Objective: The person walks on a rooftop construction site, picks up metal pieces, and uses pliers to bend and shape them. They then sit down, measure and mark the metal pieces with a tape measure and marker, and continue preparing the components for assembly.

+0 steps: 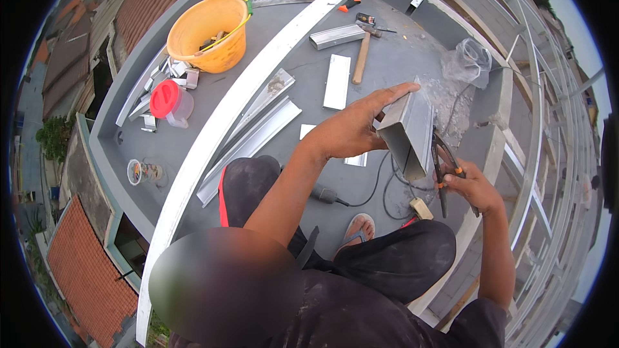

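My left hand (358, 125) grips a short piece of grey metal channel (409, 132), holding it up in front of me with the open end tilted down. My right hand (474, 187) is closed around the orange-and-black handles of tin snips (442, 167), whose blades sit at the channel's right edge. Both hands are over my knees, above the grey concrete roof slab (290, 45).
A long white metal beam (225, 109) arcs across the slab. Behind it stand a yellow bucket (209, 32), a red-lidded jar (169, 102) and metal offcuts (251, 135). A hammer (361, 55), a plastic bag (471, 61) and black cable (387, 187) lie nearby. Steel framing (548, 122) runs right.
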`<state>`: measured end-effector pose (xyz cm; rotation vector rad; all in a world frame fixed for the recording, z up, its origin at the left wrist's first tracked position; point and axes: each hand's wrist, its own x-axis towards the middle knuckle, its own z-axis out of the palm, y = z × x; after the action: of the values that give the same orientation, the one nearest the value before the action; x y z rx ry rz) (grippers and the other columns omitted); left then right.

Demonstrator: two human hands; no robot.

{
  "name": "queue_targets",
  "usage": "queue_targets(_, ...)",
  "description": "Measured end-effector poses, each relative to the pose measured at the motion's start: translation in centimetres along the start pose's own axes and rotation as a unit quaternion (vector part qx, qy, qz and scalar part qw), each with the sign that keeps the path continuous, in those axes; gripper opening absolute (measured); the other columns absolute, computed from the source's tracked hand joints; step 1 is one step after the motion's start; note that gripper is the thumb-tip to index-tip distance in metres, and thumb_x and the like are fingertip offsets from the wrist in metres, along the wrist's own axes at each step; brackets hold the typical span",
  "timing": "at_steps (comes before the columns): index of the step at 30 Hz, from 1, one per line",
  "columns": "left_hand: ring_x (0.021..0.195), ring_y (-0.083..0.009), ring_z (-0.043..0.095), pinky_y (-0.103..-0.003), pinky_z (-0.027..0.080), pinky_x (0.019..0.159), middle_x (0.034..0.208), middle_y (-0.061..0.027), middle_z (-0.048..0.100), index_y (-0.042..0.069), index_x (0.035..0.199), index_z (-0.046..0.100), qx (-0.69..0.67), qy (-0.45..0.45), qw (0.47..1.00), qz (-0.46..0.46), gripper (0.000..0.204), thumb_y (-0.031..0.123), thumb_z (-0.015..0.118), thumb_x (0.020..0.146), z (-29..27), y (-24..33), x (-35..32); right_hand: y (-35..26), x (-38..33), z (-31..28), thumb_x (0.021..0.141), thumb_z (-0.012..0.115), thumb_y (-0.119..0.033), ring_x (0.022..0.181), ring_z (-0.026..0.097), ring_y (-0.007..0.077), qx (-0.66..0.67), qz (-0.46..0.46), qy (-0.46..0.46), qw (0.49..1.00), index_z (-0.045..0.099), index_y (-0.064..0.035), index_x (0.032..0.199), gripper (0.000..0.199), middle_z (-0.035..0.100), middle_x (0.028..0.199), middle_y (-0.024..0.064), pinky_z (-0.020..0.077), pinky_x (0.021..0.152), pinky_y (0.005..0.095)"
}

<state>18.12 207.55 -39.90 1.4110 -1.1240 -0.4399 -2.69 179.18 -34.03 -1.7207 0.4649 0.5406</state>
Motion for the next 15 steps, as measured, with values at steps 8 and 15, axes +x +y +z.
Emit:
queue_targets(8,0.086,-0.0269,0.076,-0.038,0.063,0.076,0.098,-0.0204,0.076,-0.005,0.105,0.076,0.049,0.145,0.959,-0.238,0.060,0.052,0.087,0.088,-1.4,-0.6,0.9,-3.5,-0.7,5.8,0.100,0.066,-0.008,0.103,0.062,0.0341,-0.455,-0.099,0.039,0.884,0.047,-0.0187,0.165,0.068,0.059,0.108,0.0157,0.0506,0.095,0.0449)
queue_targets(15,0.122,-0.0372,0.069,-0.043,0.057,0.099,0.137,-0.0363,0.064,-0.013,0.152,0.050,-0.116,0.148,0.897,-0.400,0.084,0.054,0.062,0.103,0.2,-4.0,0.4,-4.7,-2.6,6.8,0.095,0.070,-0.001,0.099,0.057,0.0327,-0.559,-0.179,0.108,0.802,0.044,-0.0225,0.167,0.079,0.053,0.107,0.0141,0.0479,0.092,0.0452)
